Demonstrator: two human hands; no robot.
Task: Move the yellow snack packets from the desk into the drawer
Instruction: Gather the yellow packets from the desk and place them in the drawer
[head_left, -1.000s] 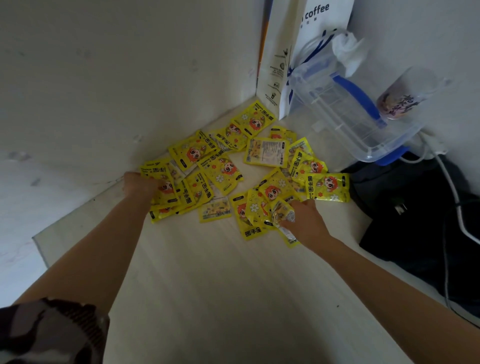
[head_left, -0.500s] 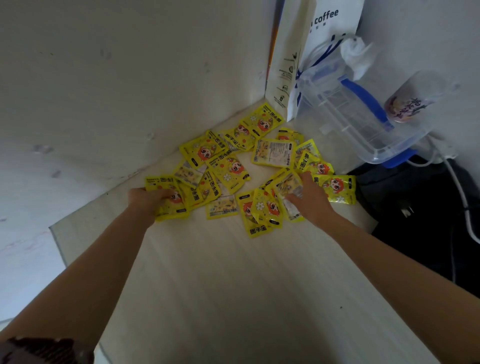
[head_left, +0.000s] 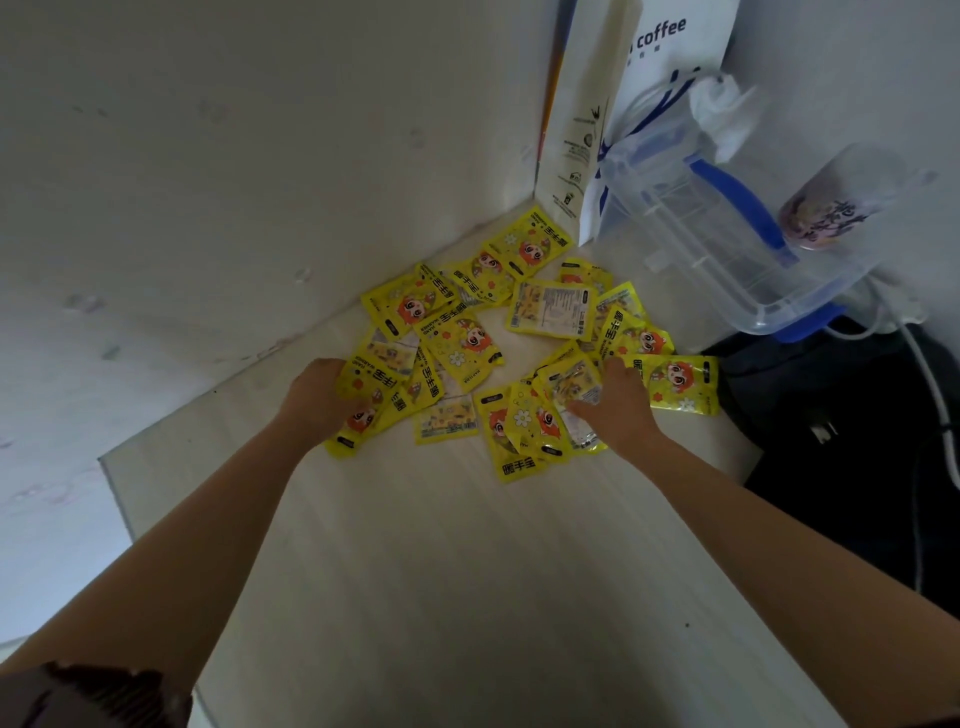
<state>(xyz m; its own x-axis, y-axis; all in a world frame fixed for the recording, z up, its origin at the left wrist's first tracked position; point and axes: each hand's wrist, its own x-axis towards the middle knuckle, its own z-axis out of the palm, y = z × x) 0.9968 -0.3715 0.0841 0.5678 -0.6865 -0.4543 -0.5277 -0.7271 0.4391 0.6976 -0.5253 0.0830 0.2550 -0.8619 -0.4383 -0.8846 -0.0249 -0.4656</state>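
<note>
Here my left hand grips packets at centre frame; my right hand pinches several too. I'd sweep inward, bunch them against the tabletop, then lift.

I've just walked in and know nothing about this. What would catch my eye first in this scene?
The heap of bright yellow snack packets scattered in the desk's far corner, against the wall. Both bare hands are in it: the left hand grips packets at the heap's left edge, the right hand holds some at its right. Behind, a white coffee bag stands by a clear plastic box with blue handles.
</note>
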